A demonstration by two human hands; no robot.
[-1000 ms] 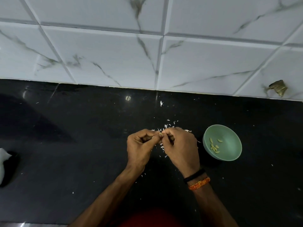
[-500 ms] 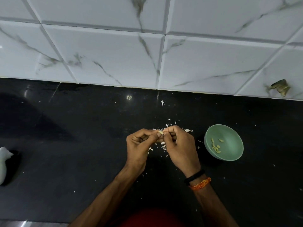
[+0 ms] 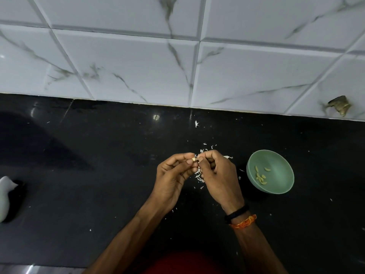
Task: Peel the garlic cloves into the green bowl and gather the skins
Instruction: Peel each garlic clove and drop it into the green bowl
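My left hand (image 3: 172, 176) and my right hand (image 3: 219, 177) meet fingertip to fingertip above the black counter. Between them they pinch a small garlic clove (image 3: 193, 159), of which only a pale yellowish tip shows. White garlic skins (image 3: 198, 176) lie scattered on the counter under and behind the hands. To the right of my right hand stands the green bowl (image 3: 280, 175), apart from it, with several peeled cloves (image 3: 260, 176) inside.
The black counter (image 3: 98, 175) ends at a white marble-pattern tiled wall (image 3: 138, 66). A white object (image 3: 5, 194) lies at the far left edge. A chipped brown spot (image 3: 338, 105) marks the wall at the right. Stray skin flakes dot the counter.
Both hands stay together on the clove, with only small finger movements. More of the clove's pale tip shows between the fingertips now.
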